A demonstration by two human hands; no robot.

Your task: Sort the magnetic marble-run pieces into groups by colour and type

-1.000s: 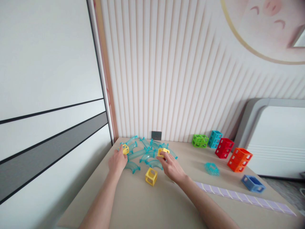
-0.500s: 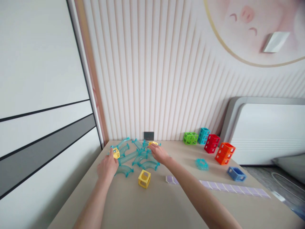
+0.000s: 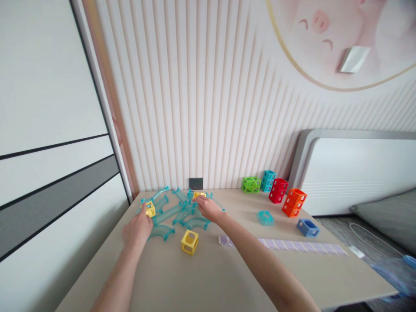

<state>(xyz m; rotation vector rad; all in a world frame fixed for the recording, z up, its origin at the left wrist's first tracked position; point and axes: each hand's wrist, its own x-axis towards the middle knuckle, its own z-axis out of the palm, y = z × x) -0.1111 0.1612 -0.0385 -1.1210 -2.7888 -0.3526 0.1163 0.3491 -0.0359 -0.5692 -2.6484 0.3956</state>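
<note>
My left hand (image 3: 138, 226) is closed on a yellow open-frame cube (image 3: 150, 209) at the left side of a pile of translucent teal track pieces (image 3: 172, 212). Farther back, my right hand (image 3: 208, 207) has its fingers on another yellow cube (image 3: 199, 195) among the track pieces; its fingertips are partly hidden. A third yellow cube (image 3: 190, 242) stands by itself on the table, in front of the pile and between my forearms.
On the right stand green (image 3: 251, 184), light blue (image 3: 268, 180), red (image 3: 278, 190) and orange (image 3: 294, 202) frame blocks. Nearer are a blue block (image 3: 307, 227), a teal ring-shaped piece (image 3: 265, 218) and a purple strip (image 3: 299, 245). A ribbed wall (image 3: 182, 95) borders the table's back.
The camera has turned slightly to the right, so everything sits farther left in view. Both hands stay at the same yellow cubes, with little visible movement.
</note>
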